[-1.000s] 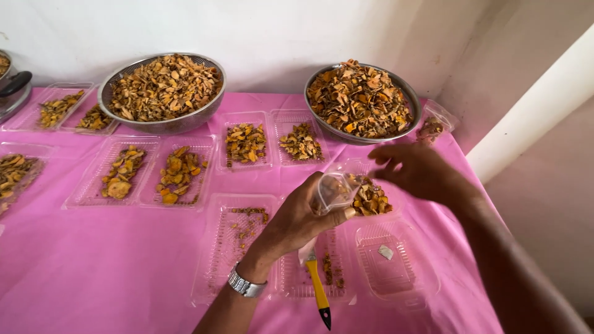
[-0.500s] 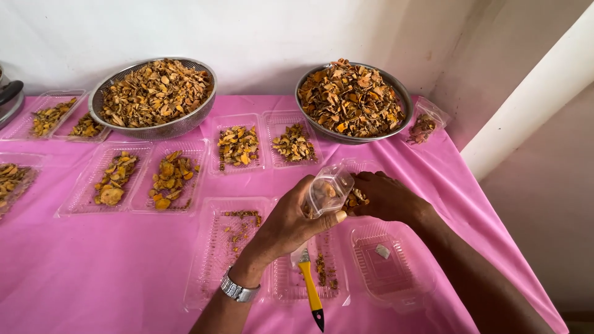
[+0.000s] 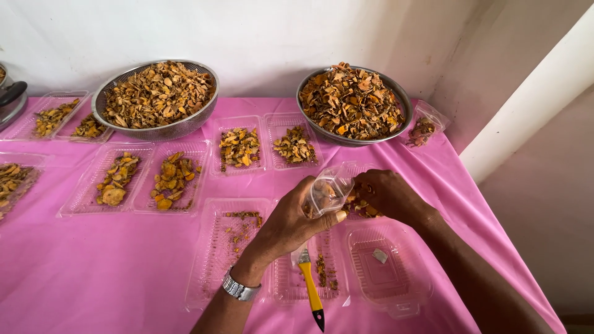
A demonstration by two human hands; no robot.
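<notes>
the left hand (image 3: 291,226) grips the clear plastic box (image 3: 331,193) and a yellow-handled tool (image 3: 310,291); the right hand (image 3: 387,195), just right of the box, pinches dried orange chips (image 3: 357,204).

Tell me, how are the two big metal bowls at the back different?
The left metal bowl is a mesh strainer with tiny holes; the right metal bowl has smooth solid sides. The left one holds paler tan dried slices; the right one's dried pieces are darker and more orange. The left one sits between clear trays; the right one is nearer the wall corner. Both are round, heaped full, and stand on the pink tablecloth.
</notes>
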